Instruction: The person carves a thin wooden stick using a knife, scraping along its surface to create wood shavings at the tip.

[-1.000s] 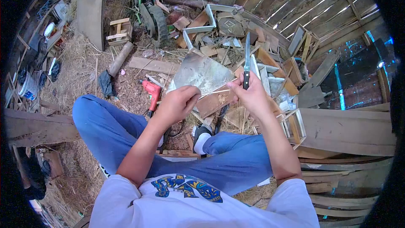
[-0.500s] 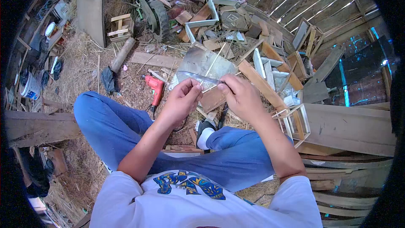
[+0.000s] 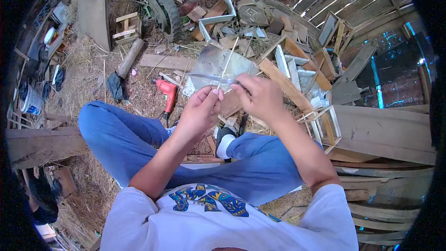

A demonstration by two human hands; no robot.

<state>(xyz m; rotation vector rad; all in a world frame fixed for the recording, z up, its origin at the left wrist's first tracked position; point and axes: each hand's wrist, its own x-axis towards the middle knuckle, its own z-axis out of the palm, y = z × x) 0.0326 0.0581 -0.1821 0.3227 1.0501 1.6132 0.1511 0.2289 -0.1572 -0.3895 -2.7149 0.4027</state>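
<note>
My left hand (image 3: 200,110) pinches the lower end of a thin pale wooden stick (image 3: 229,59), which points up and slightly to the right. The knife (image 3: 210,78) is in my right hand (image 3: 261,94), its fingers wrapped round the handle, and the blade points left. Its blade crosses the stick just above my left fingertips. Beyond both hands lies a dull grey sheet (image 3: 214,60) on the ground. A brown board piece (image 3: 230,104) shows between my hands, partly hidden.
A red power tool (image 3: 167,94) lies left of my hands. Scrap wood with a long plank (image 3: 285,85) is heaped at the right, near a small wooden frame (image 3: 328,129). A white bucket (image 3: 31,101) stands far left. My shoe (image 3: 224,142) is below.
The knife was upright in my right hand, then came down to the left across the stick. The stick now stands steeper, held in my left hand. The view has shifted slightly.
</note>
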